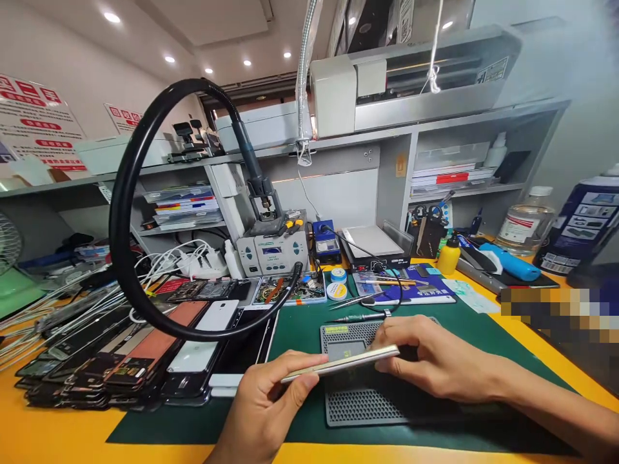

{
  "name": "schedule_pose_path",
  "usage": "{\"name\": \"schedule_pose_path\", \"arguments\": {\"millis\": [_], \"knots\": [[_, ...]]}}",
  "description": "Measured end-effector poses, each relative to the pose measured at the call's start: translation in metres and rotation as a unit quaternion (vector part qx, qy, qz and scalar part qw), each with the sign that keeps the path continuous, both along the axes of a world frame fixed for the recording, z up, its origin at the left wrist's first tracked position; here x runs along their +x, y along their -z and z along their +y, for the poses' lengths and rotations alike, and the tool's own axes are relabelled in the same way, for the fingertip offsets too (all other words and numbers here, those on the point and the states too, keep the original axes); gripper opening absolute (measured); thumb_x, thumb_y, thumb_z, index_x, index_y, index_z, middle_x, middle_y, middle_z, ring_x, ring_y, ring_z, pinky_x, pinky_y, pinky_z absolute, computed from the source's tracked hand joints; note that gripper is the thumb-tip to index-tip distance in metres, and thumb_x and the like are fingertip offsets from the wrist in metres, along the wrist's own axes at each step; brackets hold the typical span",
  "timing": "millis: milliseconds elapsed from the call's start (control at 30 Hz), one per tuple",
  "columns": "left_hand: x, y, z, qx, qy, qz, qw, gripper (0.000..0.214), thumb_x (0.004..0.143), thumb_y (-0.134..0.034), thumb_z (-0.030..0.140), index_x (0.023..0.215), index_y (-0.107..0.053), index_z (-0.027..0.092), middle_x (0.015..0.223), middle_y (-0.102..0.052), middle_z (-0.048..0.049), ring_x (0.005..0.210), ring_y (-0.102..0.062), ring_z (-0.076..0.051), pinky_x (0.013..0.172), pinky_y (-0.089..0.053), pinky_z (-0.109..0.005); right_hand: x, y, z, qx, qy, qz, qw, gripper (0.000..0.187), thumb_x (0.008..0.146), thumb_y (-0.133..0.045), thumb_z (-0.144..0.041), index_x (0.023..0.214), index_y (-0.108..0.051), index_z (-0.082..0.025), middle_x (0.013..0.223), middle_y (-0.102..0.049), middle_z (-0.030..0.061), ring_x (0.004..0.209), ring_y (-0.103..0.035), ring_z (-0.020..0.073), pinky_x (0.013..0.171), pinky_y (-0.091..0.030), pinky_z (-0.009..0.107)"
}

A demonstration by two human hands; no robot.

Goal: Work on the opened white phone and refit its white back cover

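A thin, pale-edged phone (pixel 348 364) is held nearly edge-on above the work mat, so its faces hardly show. My left hand (pixel 271 399) pinches its left end between thumb and fingers. At the other end, my right hand (pixel 425 354) has its fingers curled around the corner, with the thumb below; the fingertips are partly hidden behind the phone. Beneath both hands lies a grey perforated repair pad (pixel 367 409) on a green mat (pixel 300 425). A black pen-like soldering iron (pixel 355 318) rests just behind the pad.
Stacks of phones and phone parts (pixel 130 361) crowd the left. A thick black hose (pixel 118 212) loops up from the hot-air station (pixel 273 251). Behind the mat stand a flat heating plate (pixel 372 243), solder tins (pixel 337 291) and a yellow bottle (pixel 449 255).
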State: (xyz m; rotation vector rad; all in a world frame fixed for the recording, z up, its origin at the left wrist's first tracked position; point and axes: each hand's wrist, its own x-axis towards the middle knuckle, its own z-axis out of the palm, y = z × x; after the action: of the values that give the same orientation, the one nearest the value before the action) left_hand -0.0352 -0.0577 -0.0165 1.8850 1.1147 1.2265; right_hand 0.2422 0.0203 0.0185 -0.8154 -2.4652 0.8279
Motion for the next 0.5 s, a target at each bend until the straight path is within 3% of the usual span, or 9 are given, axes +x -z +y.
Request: {"name": "schedule_pose_path", "arguments": {"millis": [100, 200, 300, 500], "knots": [[0.002, 0.0, 0.002, 0.042, 0.016, 0.006, 0.999, 0.026, 0.094, -0.061, 0.018, 0.115, -0.074, 0.026, 0.105, -0.077, -0.003, 0.095, -0.073, -0.016, 0.084, -0.058, -0.022, -0.001, -0.002, -0.004, 0.023, 0.001, -0.035, 0.999, 0.013, 0.087, -0.062, -0.02, 0.093, -0.074, -0.019, 0.087, -0.071, 0.0038, 0.078, -0.061, 0.0188, 0.072, -0.047, 0.029], [0.002, 0.001, 0.002, 0.073, 0.027, 0.006, 0.997, 0.03, 0.093, -0.06, 0.012, 0.116, -0.073, 0.027, 0.104, -0.078, -0.0021, 0.096, -0.072, -0.016, 0.084, -0.059, -0.023, -0.002, 0.0, -0.007, 0.036, 0.003, -0.042, 0.998, 0.021, 0.085, -0.069, -0.028, 0.104, -0.073, -0.019, 0.094, -0.073, 0.0058, 0.082, -0.064, 0.0208, 0.074, -0.048, 0.031], [0.0, 0.003, 0.002, 0.107, 0.038, 0.015, 0.993, 0.033, 0.092, -0.06, 0.008, 0.116, -0.073, 0.025, 0.104, -0.078, -0.0034, 0.096, -0.072, -0.017, 0.084, -0.06, -0.025, -0.004, 0.006, -0.008, 0.05, -0.022, -0.006, 0.998, 0.031, 0.088, -0.069, -0.036, 0.113, -0.071, -0.019, 0.098, -0.073, 0.0085, 0.086, -0.066, 0.0215, 0.077, -0.05, 0.033], [-0.002, 0.006, 0.005, 0.176, 0.034, 0.054, 0.982, 0.032, 0.09, -0.06, 0.004, 0.116, -0.07, 0.021, 0.108, -0.077, -0.0055, 0.096, -0.073, -0.017, 0.085, -0.061, -0.025, -0.005, 0.014, -0.005, 0.091, -0.068, 0.08, 0.99, 0.023, 0.094, -0.065, -0.026, 0.113, -0.072, -0.014, 0.096, -0.074, 0.0111, 0.087, -0.067, 0.0191, 0.077, -0.051, 0.03]]}}
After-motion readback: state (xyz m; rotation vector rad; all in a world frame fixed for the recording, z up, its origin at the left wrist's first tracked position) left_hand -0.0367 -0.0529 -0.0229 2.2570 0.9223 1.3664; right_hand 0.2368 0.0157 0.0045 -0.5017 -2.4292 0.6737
